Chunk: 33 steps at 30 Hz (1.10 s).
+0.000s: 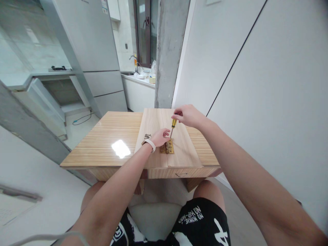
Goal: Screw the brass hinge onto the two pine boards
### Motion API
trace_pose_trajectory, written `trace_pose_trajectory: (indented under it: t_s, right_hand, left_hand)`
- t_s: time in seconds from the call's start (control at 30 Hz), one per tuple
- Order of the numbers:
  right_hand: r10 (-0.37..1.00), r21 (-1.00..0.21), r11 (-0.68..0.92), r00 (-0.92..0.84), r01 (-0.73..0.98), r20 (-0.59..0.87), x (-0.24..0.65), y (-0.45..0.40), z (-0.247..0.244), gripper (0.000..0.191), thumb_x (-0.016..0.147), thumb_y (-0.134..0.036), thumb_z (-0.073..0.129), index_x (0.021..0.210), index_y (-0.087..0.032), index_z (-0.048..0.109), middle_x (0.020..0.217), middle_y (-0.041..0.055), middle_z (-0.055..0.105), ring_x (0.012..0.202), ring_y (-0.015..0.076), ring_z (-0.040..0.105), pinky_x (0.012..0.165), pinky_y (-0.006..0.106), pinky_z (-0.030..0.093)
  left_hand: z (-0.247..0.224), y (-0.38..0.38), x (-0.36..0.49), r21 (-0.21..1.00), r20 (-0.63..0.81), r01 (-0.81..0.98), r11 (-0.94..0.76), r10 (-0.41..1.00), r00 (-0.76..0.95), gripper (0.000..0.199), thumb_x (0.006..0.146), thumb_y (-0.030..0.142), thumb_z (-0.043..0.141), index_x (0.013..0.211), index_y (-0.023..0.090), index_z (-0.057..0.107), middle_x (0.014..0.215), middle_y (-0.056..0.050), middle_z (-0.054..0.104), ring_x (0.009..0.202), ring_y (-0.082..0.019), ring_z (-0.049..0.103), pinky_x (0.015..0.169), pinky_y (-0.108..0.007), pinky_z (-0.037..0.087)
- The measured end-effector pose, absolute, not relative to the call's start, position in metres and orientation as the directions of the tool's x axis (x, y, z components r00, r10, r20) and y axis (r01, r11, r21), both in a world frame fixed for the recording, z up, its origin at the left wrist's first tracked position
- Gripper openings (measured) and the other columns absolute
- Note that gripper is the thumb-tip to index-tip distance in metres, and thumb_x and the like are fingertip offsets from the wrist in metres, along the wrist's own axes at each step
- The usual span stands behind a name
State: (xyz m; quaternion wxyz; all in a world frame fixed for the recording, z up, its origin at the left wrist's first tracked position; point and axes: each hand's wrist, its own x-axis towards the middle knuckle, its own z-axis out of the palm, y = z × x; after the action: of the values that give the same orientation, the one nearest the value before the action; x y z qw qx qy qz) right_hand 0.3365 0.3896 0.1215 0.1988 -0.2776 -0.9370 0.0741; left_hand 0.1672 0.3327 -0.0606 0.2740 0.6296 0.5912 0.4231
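Note:
My right hand (188,115) grips the top of a yellow-and-black screwdriver (174,122) from above. Its shaft points down, slightly tilted, with the tip at the upper edge of a brass hinge (169,147). The hinge lies open across the seam between two pale wooden boards (184,150). At the screwdriver's tip, my left hand (160,137) has its thumb and fingers drawn together; whatever is between them is too small to make out. A few dark screws (147,136) lie on the board just behind my left hand.
The boards rest on a striped wooden table (102,143) with a drawer (176,173) at its front. A white wall panel (243,102) rises to the right. Behind are a concrete pillar (169,54), a grey fridge (89,44) and a sink counter (138,89).

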Motion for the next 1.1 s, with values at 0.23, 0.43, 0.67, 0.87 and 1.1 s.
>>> trace_pose_trajectory:
  t_s: [0.23,0.43,0.67,0.87,1.1]
  right_hand:
    - [0.599,-0.128,0.795,-0.734,0.593,0.319,0.337,0.381,0.122,0.032,0.095,-0.043,0.065,0.080,-0.017,0.074,0.069,0.0055,0.072,0.068,0.0178,0.065,0.066,0.029,0.041]
    - [0.604,-0.015,0.765,-0.709,0.644,0.363,0.334,0.379,0.122,0.032,0.093,-0.045,0.067,0.080,-0.016,0.074,0.076,0.0083,0.073,0.072,0.0197,0.065,0.065,0.030,0.038]
    - [0.536,-0.168,0.843,-0.769,0.511,0.348,0.344,0.379,0.117,0.022,0.094,-0.033,0.066,0.109,-0.020,0.075,0.102,0.0072,0.077,0.084,0.0189,0.067,0.075,0.028,0.046]
    - [0.496,-0.198,0.868,-0.812,0.455,0.308,0.345,0.378,0.119,0.017,0.094,-0.020,0.062,0.102,-0.020,0.077,0.096,0.0055,0.077,0.084,0.0183,0.068,0.075,0.028,0.047]
    - [0.518,-0.104,0.852,-0.800,0.512,0.304,0.340,0.373,0.125,0.020,0.093,-0.035,0.069,0.087,-0.018,0.078,0.081,0.0058,0.075,0.072,0.0170,0.064,0.066,0.029,0.041]
  left_hand:
    - [-0.002,0.312,0.185,0.844,0.425,0.438,-0.310,0.884,-0.194,0.052,0.080,0.031,0.083,0.125,0.019,0.059,0.109,-0.009,0.070,0.095,-0.018,0.067,0.079,-0.031,0.056]
    - [0.024,0.314,0.201,0.792,0.504,0.503,-0.345,0.834,-0.223,0.029,0.084,0.022,0.078,0.110,0.017,0.067,0.091,-0.005,0.072,0.081,-0.016,0.069,0.075,-0.029,0.058]
    - [0.024,0.312,0.199,0.812,0.482,0.468,-0.350,0.853,-0.198,0.017,0.088,0.013,0.071,0.104,0.016,0.068,0.093,-0.006,0.076,0.085,-0.017,0.073,0.084,-0.032,0.060]
    - [0.030,0.305,0.197,0.829,0.443,0.441,-0.343,0.885,-0.142,0.014,0.090,0.011,0.068,0.102,0.016,0.070,0.098,-0.008,0.078,0.094,-0.019,0.074,0.092,-0.036,0.059]
    - [0.030,0.304,0.200,0.812,0.436,0.516,-0.273,0.872,-0.224,0.022,0.081,0.018,0.080,0.099,0.016,0.067,0.091,-0.006,0.075,0.084,-0.018,0.071,0.078,-0.032,0.060]
